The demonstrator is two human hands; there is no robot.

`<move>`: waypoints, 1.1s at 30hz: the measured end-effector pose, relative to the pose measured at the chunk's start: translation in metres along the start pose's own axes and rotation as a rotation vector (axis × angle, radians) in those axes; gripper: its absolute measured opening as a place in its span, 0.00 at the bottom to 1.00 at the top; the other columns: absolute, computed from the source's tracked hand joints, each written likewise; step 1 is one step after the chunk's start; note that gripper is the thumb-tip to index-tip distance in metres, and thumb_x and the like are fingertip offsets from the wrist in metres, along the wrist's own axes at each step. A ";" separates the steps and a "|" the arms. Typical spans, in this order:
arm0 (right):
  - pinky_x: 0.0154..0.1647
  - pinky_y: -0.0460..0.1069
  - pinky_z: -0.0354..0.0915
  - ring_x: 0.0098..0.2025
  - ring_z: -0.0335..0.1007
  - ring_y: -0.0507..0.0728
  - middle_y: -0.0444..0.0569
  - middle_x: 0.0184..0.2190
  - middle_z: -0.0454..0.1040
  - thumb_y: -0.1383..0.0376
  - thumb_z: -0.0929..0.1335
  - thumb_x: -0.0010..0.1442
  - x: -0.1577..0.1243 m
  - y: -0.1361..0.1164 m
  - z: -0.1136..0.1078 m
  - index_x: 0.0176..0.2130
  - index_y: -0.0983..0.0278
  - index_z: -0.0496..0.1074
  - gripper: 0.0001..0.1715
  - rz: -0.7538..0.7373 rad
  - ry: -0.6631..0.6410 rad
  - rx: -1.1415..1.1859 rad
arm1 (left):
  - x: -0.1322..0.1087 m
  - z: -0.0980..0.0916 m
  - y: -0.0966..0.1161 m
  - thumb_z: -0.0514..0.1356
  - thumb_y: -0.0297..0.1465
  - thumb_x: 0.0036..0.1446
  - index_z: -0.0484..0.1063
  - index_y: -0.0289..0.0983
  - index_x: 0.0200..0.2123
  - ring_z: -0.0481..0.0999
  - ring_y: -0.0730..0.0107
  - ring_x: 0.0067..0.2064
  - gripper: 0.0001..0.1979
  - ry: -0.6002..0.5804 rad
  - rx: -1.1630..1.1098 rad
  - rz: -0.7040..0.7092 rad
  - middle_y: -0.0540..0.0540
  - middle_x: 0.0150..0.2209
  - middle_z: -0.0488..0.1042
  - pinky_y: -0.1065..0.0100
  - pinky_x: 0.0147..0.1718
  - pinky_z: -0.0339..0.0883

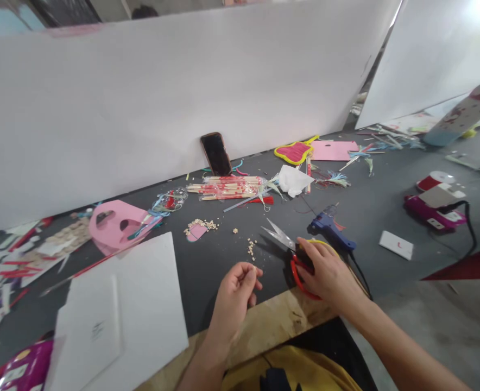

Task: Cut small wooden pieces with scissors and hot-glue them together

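Note:
My left hand (237,290) is above the table's near edge, thumb and forefinger pinched together. What they hold, if anything, is too small to make out. Just beyond the fingertips lie several small pale pieces (251,248) in a loose group. My right hand (325,271) is closed around the red and black handles of a pair of scissors (283,237), whose blades are spread and point away to the left. A blue hot glue gun (333,228) lies just past this hand. More pale pieces (201,224) are heaped around a small pink cutout (196,233).
White boards (142,304) cover the left front, beside a pink cutout shape (120,225). Wrapped sticks (232,187) lie before a phone (216,154) leaning on the white partition (162,98). A purple device (433,214) and a bottle (460,117) stand at right.

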State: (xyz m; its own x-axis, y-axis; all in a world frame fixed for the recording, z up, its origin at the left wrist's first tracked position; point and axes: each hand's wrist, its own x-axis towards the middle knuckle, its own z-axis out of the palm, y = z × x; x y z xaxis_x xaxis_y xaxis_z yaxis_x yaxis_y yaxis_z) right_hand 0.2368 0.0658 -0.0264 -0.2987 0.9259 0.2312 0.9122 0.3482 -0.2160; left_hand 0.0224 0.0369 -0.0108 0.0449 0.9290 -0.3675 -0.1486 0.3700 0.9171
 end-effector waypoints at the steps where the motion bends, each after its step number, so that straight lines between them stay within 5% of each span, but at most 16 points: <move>1: 0.47 0.59 0.65 0.47 0.67 0.65 0.61 0.45 0.72 0.62 0.64 0.58 0.000 0.003 0.001 0.55 0.72 0.62 0.27 0.005 -0.002 -0.027 | -0.001 0.002 0.000 0.56 0.40 0.57 0.67 0.34 0.32 0.61 0.80 0.22 0.13 -0.035 0.032 -0.007 0.50 0.27 0.68 0.77 0.20 0.56; 7: 0.45 0.55 0.65 0.43 0.69 0.61 0.54 0.42 0.75 0.59 0.63 0.60 0.010 0.017 -0.026 0.46 0.63 0.70 0.17 -0.026 -0.041 -0.057 | -0.009 0.003 0.003 0.56 0.40 0.57 0.68 0.34 0.32 0.64 0.78 0.25 0.13 -0.089 0.130 -0.011 0.49 0.26 0.69 0.76 0.22 0.58; 9: 0.48 0.57 0.61 0.45 0.66 0.63 0.56 0.43 0.73 0.58 0.61 0.62 0.018 0.030 -0.033 0.45 0.64 0.69 0.17 0.099 0.070 -0.161 | -0.010 0.000 0.003 0.56 0.40 0.57 0.68 0.34 0.32 0.63 0.79 0.24 0.13 -0.077 0.145 -0.020 0.50 0.26 0.69 0.76 0.22 0.57; 12: 0.49 0.61 0.57 0.50 0.60 0.69 0.65 0.48 0.68 0.55 0.65 0.58 0.029 0.053 -0.027 0.52 0.70 0.63 0.28 0.332 0.086 -0.261 | -0.013 -0.003 0.000 0.56 0.40 0.57 0.68 0.35 0.32 0.63 0.79 0.24 0.13 -0.067 0.149 -0.019 0.49 0.27 0.69 0.76 0.23 0.57; 17: 0.44 0.59 0.58 0.44 0.64 0.68 0.66 0.41 0.70 0.59 0.64 0.58 0.034 0.069 -0.005 0.44 0.73 0.67 0.20 0.410 0.043 -0.168 | -0.017 -0.005 -0.004 0.58 0.40 0.55 0.68 0.35 0.31 0.65 0.77 0.26 0.13 -0.040 0.134 -0.022 0.47 0.29 0.71 0.75 0.23 0.57; 27: 0.24 0.49 0.58 0.22 0.62 0.55 0.46 0.19 0.66 0.52 0.55 0.62 0.022 0.077 -0.051 0.37 0.64 0.68 0.23 0.668 0.222 0.453 | -0.018 -0.011 -0.008 0.59 0.41 0.53 0.69 0.35 0.32 0.67 0.75 0.28 0.14 -0.004 0.119 -0.044 0.46 0.31 0.73 0.74 0.25 0.58; 33: 0.20 0.46 0.58 0.20 0.58 0.50 0.42 0.22 0.66 0.44 0.60 0.56 0.016 0.072 -0.047 0.36 0.61 0.65 0.24 0.694 0.286 0.935 | -0.019 -0.008 -0.009 0.60 0.43 0.52 0.69 0.35 0.31 0.67 0.74 0.27 0.15 -0.020 0.117 -0.058 0.46 0.29 0.73 0.74 0.24 0.58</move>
State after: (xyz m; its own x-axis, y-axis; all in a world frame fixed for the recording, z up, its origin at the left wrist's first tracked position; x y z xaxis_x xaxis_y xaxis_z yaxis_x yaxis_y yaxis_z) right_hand 0.3109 0.0983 0.0063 0.3576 0.9334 -0.0305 0.2618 -0.1316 -0.9561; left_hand 0.0151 0.0161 -0.0133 0.0700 0.9058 -0.4179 -0.0294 0.4206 0.9068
